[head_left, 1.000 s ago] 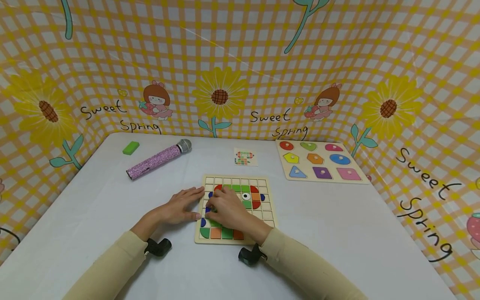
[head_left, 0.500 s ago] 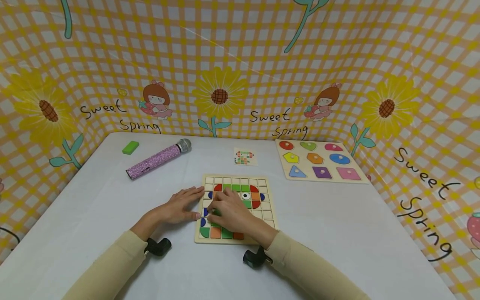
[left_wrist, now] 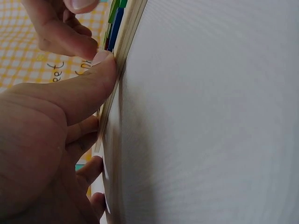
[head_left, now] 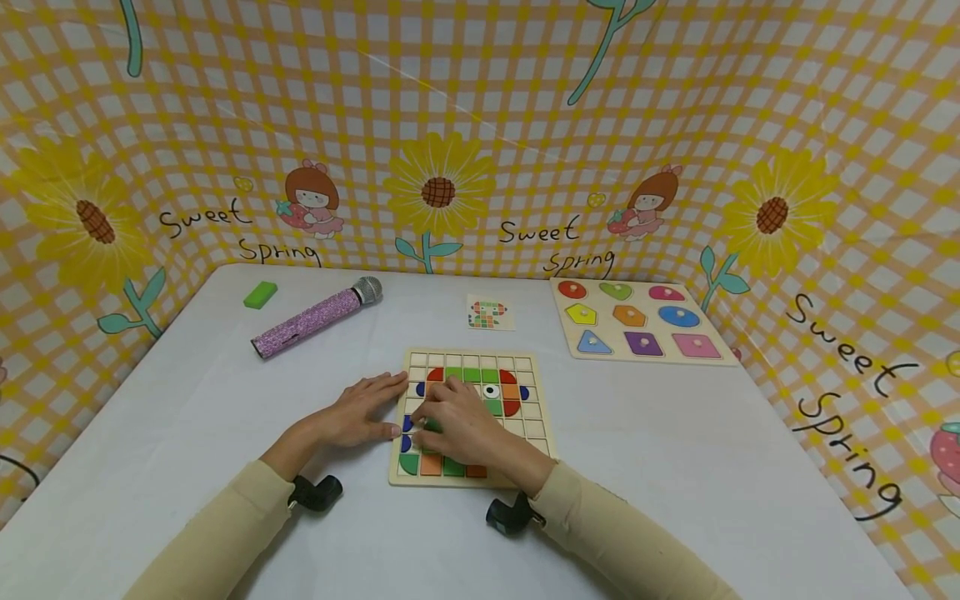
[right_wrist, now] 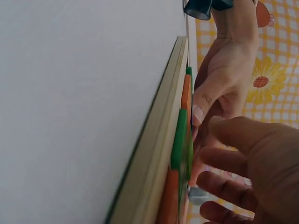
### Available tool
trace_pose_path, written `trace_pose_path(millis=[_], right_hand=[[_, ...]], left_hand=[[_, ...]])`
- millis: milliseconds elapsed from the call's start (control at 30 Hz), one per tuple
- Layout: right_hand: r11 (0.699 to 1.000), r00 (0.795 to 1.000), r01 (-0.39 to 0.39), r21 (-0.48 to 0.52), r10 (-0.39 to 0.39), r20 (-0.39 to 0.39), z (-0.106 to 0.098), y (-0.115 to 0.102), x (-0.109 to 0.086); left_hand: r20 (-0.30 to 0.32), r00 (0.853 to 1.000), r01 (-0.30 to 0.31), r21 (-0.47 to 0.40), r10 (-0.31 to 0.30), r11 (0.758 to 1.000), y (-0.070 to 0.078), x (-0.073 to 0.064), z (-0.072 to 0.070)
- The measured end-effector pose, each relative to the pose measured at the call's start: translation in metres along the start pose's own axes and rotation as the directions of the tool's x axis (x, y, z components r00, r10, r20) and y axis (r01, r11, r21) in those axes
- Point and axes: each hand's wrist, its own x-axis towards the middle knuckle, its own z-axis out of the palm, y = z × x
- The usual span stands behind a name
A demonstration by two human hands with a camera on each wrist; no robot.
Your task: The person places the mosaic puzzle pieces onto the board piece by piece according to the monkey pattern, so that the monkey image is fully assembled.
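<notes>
My left hand (head_left: 358,412) rests with extended fingers along the left edge of a wooden grid board (head_left: 537,428), its thumb (left_wrist: 88,84) touching the rim. Over the board's left part is my right hand (head_left: 461,423), fingers loosely bent, with nothing seen between them. Its fingertips are beside a blue half-round tile (head_left: 407,423) in the left column. Another blue half-round tile (head_left: 406,443) lies just below that one. Red, green and orange tiles fill other cells, along with a white eye tile (head_left: 491,391). My right hand hides the board's middle.
A pattern card (head_left: 491,312) lies behind the board. A knobbed shape puzzle (head_left: 645,321) is at the back right. At the back left are a glittery pink microphone (head_left: 315,321) and a green block (head_left: 260,295). Patterned cloth (head_left: 465,108) surrounds the white table.
The upper blue half-round tile has shifted slightly left in the left column. My right hand has drawn back a little to the right; my left hand has stayed on the board's edge.
</notes>
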Motion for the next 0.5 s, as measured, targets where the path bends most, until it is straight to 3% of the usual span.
trace_pose_path(millis=[267, 500], right_hand=[[0.992, 0.993, -0.052, 0.112, 0.063, -0.096, -0.013, 0.017, -0.021], [0.985, 0.97, -0.138, 0.101, 0.155, -0.189, -0.029, 0.05, -0.053]], left_hand=[[-0.004, 1.0, 0.022, 0.011, -0.022, 1.0, 0.002, 0.0, 0.0], [-0.023, 0.999, 0.036, 0.002, -0.036, 0.999, 0.002, -0.004, -0.002]])
